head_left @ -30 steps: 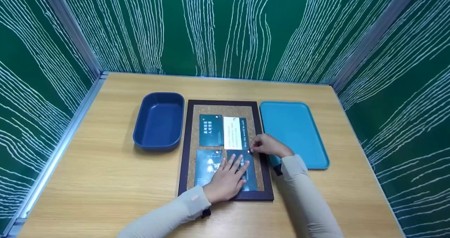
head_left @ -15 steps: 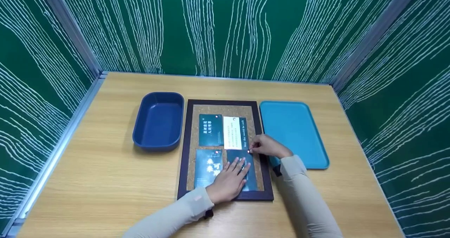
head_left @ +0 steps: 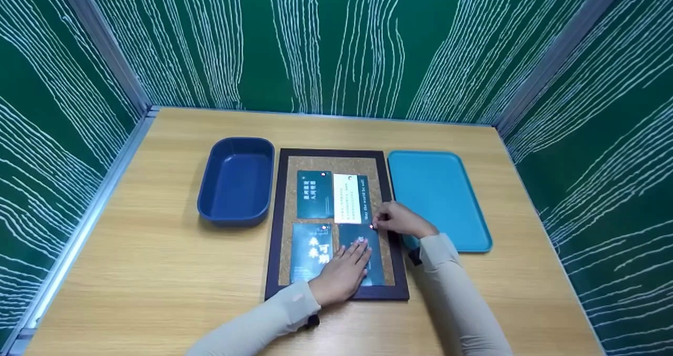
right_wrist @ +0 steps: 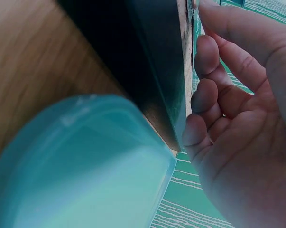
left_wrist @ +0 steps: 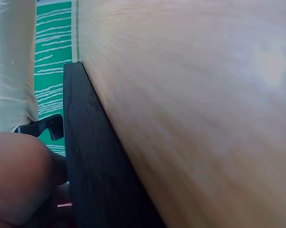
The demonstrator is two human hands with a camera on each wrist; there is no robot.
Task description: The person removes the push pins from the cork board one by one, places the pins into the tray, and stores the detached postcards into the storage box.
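My left hand [head_left: 339, 274] lies with extended fingers over the lower right dark card [head_left: 377, 264] on a framed corkboard [head_left: 363, 164]. At that card's upper right corner, my right hand [head_left: 400, 219] pinches a small push pin [head_left: 371, 226] between thumb and fingertips. The pin is mostly hidden by the fingers. To the left lies another dark card [head_left: 305, 245] with large white characters. Above are a green card [head_left: 315, 201] and a cream-and-green card [head_left: 347, 201]. In the right wrist view, the curled fingers [right_wrist: 207, 54] stand close beside the board's dark frame [right_wrist: 143, 61].
A deep blue bin [head_left: 236, 187] stands left of the board on the wooden table [head_left: 157, 272]. A flat turquoise tray [head_left: 436, 187] lies to the right, under the right wrist. Green walls [head_left: 363, 46] with white lines enclose the table's back and sides.
My left hand's fingers have drawn closer together and slid slightly down the card, uncovering more of the lower cards' print. The right hand stays at the pin with little movement.
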